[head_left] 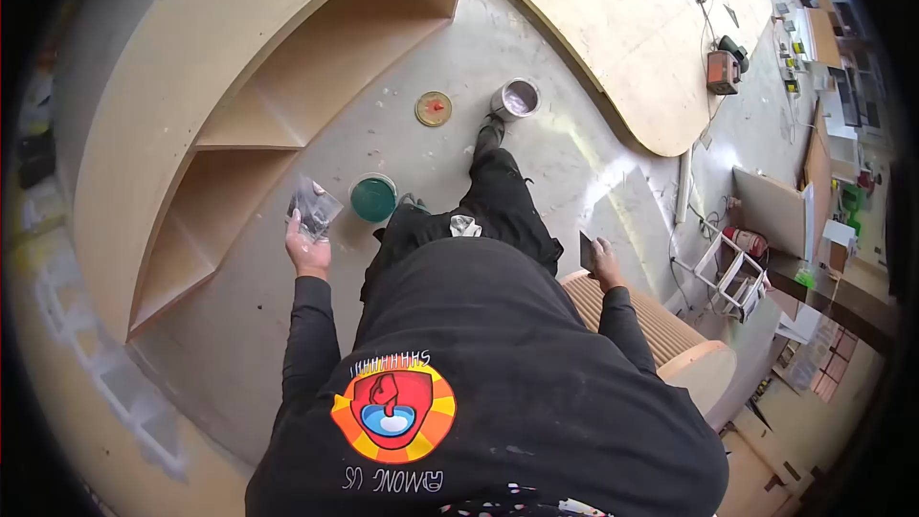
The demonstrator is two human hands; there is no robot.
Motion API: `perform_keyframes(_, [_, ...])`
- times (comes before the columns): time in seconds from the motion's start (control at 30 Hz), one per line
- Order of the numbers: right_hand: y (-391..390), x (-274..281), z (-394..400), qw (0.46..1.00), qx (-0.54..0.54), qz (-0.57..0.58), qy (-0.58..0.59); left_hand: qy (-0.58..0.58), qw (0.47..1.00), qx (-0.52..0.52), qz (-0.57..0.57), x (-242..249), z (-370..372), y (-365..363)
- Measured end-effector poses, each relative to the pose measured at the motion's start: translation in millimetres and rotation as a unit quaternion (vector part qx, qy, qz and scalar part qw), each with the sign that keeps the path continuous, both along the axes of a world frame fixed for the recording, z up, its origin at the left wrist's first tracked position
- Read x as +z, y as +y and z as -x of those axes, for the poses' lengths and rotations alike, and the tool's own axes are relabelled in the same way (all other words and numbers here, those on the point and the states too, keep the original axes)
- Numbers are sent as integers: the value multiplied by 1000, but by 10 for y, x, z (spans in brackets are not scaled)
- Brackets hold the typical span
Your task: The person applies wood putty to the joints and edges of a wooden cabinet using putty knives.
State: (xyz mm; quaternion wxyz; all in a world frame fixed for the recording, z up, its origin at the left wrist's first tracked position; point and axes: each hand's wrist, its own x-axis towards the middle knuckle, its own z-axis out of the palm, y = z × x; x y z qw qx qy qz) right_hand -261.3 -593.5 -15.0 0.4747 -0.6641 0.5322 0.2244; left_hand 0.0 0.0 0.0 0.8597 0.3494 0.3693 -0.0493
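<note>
Left hand (308,247) grips clear bag (313,205), frame centre-left. Right hand (603,260) closed on dark flat scraper (585,251), centre-right. Tin (515,99) open, lid (433,108) off beside it; shelf unit (239,124) bare, unfinished.

Our left hand (308,249) grips a crumpled clear plastic bag (314,205) near the curved plywood shelf unit (191,115); our right hand (603,258) holds a flat dark scraper (586,251) just above a ribbed rounded panel (641,321). On the grey floor (536,148) beyond us we list a green-topped can (372,198), a yellow lid (433,108), an open paint tin (516,99), and far right a large plywood sheet (622,29).
</note>
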Motion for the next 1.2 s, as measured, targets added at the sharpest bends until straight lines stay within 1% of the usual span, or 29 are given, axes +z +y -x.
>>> perform_keyframes(0.07, [-84,47,-22,1000,-25,9,-3,0,1000,9,16,9,73,-67])
perform_keyframes(0.1, [14,-135,-131,999,-23,-29,16,17,1000,11,-23,205,9,-38])
perform_keyframes(0.17, [-332,-155,-295,1000,-15,11,3,63,997,31,-40,217,-46,-487])
perform_keyframes(0.2, [-612,-193,-498,1000,-13,18,-3,57,997,33,-32,138,-183,-775])
perform_keyframes(0.27, [-877,-350,-748,1000,14,-5,-18,50,998,19,-29,212,-333,-1061])
perform_keyframes(0.3, [-1002,-362,-796,1000,19,-17,-6,62,997,24,-40,281,-335,-1189])
perform_keyframes(0.37, [-1287,-511,-1146,999,7,-22,-29,37,999,1,-32,360,-591,-1489])
perform_keyframes(0.4, [-1511,-603,-1255,998,16,-37,-45,44,998,-3,-44,438,-732,-1605])
perform_keyframes(0.43, [-1654,-551,-1410,999,-3,-27,-44,17,999,-23,-16,521,-858,-1727])
perform_keyframes(0.47, [-1815,-483,-1581,999,13,-33,-36,-14,999,-40,17,572,-1007,-1870])
perform_keyframes(0.5, [-2007,-455,-1744,998,30,-37,-32,-16,999,-38,13,626,-1176,-2010])
perform_keyframes(0.57, [-2350,-428,-1991,997,50,-21,-51,-23,999,-18,-36,793,-1375,-2226])
perform_keyframes(0.6, [-2547,-464,-2117,997,60,-9,-54,-17,999,-11,-34,905,-1459,-2352])
perform_keyframes(0.7, [-2968,-402,-2576,996,60,35,-50,-9,998,-4,-67,1027,-1557,-2523])
perform_keyframes(0.77, [-3093,-347,-2850,984,88,93,-123,-3,997,-2,-74,1023,-1533,-2566])
perform_keyframes(0.8, [-3139,-350,-2985,985,84,87,-121,7,997,1,-79,1012,-1503,-2579])
perform_keyframes(0.83, [-3219,-539,-3058,986,82,83,-121,7,996,0,-83,995,-1470,-2579])
perform_keyframes(0.9, [-3344,-877,-3181,969,159,78,-172,17,995,-4,-99,987,-1419,-2579])
perform_keyframes(0.93, [-3170,-690,-3323,972,134,71,-180,22,995,-13,-99,1004,-1398,-2583])
perform_keyframes(0.97, [-3078,-678,-3412,968,152,71,-187,24,994,-14,-103,1021,-1391,-2571])
perform_keyframes(1.03, [-2866,-592,-3532,972,159,30,-173,28,995,-25,-94,1043,-1364,-2495])
perform_keyframes(1.07, [-2835,-807,-3493,966,178,41,-182,27,995,-26,-97,1042,-1371,-2469])
perform_keyframes(1.1, [-2769,-813,-3486,948,221,77,-214,26,993,-25,-112,1054,-1399,-2462])
perform_keyframes(1.17, [-2708,-935,-3395,966,190,29,-171,19,992,-24,-126,1081,-1473,-2473])
perform_keyframes(1.2, [-2771,-1334,-3216,952,228,56,-197,14,992,-30,-119,1104,-1520,-2479])
